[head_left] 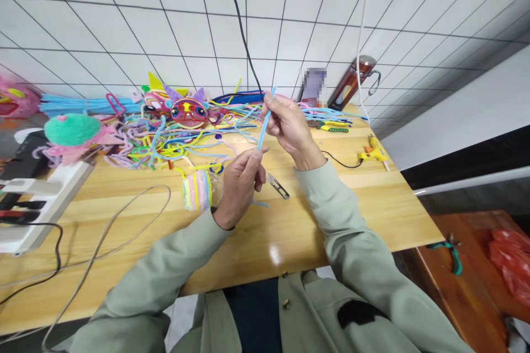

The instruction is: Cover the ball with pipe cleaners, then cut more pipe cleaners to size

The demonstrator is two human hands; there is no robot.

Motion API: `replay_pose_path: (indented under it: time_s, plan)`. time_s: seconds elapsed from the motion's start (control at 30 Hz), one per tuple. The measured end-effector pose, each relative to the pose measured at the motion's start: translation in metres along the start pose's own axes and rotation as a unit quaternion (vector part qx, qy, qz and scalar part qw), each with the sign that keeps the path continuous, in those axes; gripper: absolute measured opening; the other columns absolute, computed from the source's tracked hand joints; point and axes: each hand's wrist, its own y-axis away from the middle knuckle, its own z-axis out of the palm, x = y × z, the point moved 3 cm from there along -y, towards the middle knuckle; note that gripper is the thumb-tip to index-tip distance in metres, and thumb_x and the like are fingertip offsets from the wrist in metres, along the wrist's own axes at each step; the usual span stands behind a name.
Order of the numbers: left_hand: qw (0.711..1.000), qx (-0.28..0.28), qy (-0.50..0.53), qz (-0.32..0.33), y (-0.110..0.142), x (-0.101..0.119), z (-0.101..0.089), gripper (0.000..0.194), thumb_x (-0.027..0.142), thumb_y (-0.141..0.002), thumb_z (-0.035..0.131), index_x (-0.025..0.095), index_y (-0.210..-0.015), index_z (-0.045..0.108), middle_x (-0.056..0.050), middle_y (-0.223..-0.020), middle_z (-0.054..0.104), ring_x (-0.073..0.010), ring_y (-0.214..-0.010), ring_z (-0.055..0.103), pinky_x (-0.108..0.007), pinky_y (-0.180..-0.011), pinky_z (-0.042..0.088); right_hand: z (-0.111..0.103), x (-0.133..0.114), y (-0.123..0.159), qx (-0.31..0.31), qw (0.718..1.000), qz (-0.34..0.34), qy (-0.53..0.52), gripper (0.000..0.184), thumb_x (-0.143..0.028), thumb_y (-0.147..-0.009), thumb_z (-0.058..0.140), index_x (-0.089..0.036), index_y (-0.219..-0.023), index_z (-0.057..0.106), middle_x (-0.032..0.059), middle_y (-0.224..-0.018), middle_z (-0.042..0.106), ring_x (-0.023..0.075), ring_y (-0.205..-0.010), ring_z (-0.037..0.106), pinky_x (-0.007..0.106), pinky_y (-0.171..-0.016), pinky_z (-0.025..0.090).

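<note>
A light blue pipe cleaner (263, 131) is stretched between my two hands above the table. My left hand (241, 185) pinches its lower end between thumb and forefinger. Higher up, my right hand (287, 124) grips the same piece, whose tip sticks out past the fingers. Below the hands lie small thread snips (278, 186) and a short blue offcut (260, 204). Just left of my left hand sits a roll wrapped in pastel stripes (197, 191), partly hidden by that hand.
Loose coloured pipe cleaners (165, 143) spread along the wall, with a colourful mask-like figure (189, 112) among them. A green-and-pink craft piece (72, 129) and a power strip (49, 204) stand left. Pliers (331, 126), a yellow glue gun (374, 151) and a thermos (351, 83) are right.
</note>
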Motion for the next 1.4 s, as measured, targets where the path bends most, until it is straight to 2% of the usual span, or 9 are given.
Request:
replay_pose_path:
  time_s: [0.17,0.43,0.6,0.77,0.83,1.0,1.17,1.3,1.4]
  plan:
    - [1.000,0.006,0.012,0.013,0.000,-0.001,0.000,0.050,0.064,-0.101,0.071,0.017,-0.114,0.081,0.006,-0.057,0.055,-0.0086,-0.043,0.043,-0.023,-0.043,0.031,0.007,0.002,0.000,-0.024,0.998,0.043,-0.045,0.053,-0.065,-0.095,0.080,-0.023,-0.075,0.056,-0.0119,-0.049,0.043,0.0043,-0.038,0.033,0.019,-0.037,0.023]
    - [1.000,0.004,0.015,0.006,0.001,-0.001,-0.001,0.047,0.060,-0.104,0.069,0.017,-0.119,0.081,0.008,-0.052,0.047,-0.0088,-0.043,0.034,-0.023,-0.042,0.026,0.014,0.001,0.009,-0.047,0.998,0.012,-0.031,0.051,-0.062,-0.093,0.083,-0.022,-0.075,0.059,-0.0112,-0.050,0.044,0.0044,-0.041,0.032,0.019,-0.038,0.024]
    - [0.999,0.016,0.029,0.007,0.000,-0.001,-0.003,0.048,0.061,-0.104,0.070,0.017,-0.121,0.080,0.008,-0.053,0.047,-0.0092,-0.044,0.034,-0.023,-0.042,0.025,0.017,0.003,0.009,-0.023,0.999,0.012,-0.041,0.050,-0.063,-0.097,0.079,-0.023,-0.076,0.057,-0.0110,-0.052,0.044,0.0048,-0.041,0.033,0.020,-0.040,0.027]
    - [0.993,-0.053,0.097,-0.034,0.002,-0.008,0.003,0.056,0.067,-0.103,0.068,0.016,-0.125,0.077,0.006,-0.060,0.056,-0.0087,-0.044,0.036,-0.023,-0.042,0.025,0.013,0.002,0.004,-0.007,0.999,0.005,-0.039,0.049,-0.062,-0.097,0.079,-0.024,-0.077,0.056,-0.0117,-0.052,0.036,0.0058,-0.042,0.030,0.022,-0.039,0.024]
    - [0.993,-0.064,0.096,-0.040,0.004,-0.011,0.005,0.055,0.066,-0.103,0.069,0.015,-0.122,0.078,0.006,-0.057,0.053,-0.0086,-0.044,0.035,-0.023,-0.042,0.024,0.010,0.002,0.002,0.004,0.999,0.004,-0.048,0.048,-0.061,-0.097,0.080,-0.024,-0.078,0.056,-0.0118,-0.051,0.036,0.0060,-0.042,0.030,0.022,-0.039,0.024]
    - [0.996,-0.026,0.084,-0.012,0.006,-0.012,0.003,0.054,0.064,-0.102,0.072,0.015,-0.123,0.079,0.009,-0.053,0.044,-0.0090,-0.045,0.033,-0.022,-0.044,0.026,0.007,0.003,0.001,0.020,0.995,-0.002,-0.096,0.046,-0.062,-0.095,0.081,-0.025,-0.081,0.058,-0.0115,-0.051,0.038,0.0065,-0.043,0.031,0.021,-0.039,0.027]
    - [0.992,-0.053,0.106,-0.035,0.005,-0.016,0.005,0.055,0.067,-0.104,0.068,0.016,-0.121,0.078,0.006,-0.057,0.052,-0.0094,-0.045,0.037,-0.024,-0.044,0.025,0.002,0.003,-0.001,0.057,0.992,-0.010,-0.112,0.046,-0.066,-0.096,0.078,-0.026,-0.084,0.058,-0.0117,-0.053,0.037,0.0065,-0.043,0.032,0.021,-0.039,0.028]
    - [0.994,-0.044,0.090,-0.033,0.002,-0.022,0.004,0.051,0.065,-0.101,0.073,0.015,-0.108,0.080,0.009,-0.050,0.039,-0.0086,-0.044,0.030,-0.024,-0.046,0.026,-0.002,0.001,-0.003,0.076,0.988,-0.024,-0.129,0.045,-0.063,-0.098,0.078,-0.026,-0.083,0.057,-0.0115,-0.053,0.036,0.0066,-0.042,0.031,0.021,-0.038,0.029]
    - [0.996,-0.026,0.083,-0.007,0.001,-0.023,0.002,0.053,0.067,-0.100,0.073,0.015,-0.107,0.080,0.010,-0.049,0.036,-0.0088,-0.043,0.028,-0.024,-0.046,0.026,-0.003,-0.002,-0.004,0.074,0.986,-0.026,-0.147,0.045,-0.061,-0.099,0.078,-0.026,-0.081,0.056,-0.0118,-0.051,0.033,0.0074,-0.042,0.029,0.022,-0.037,0.030]
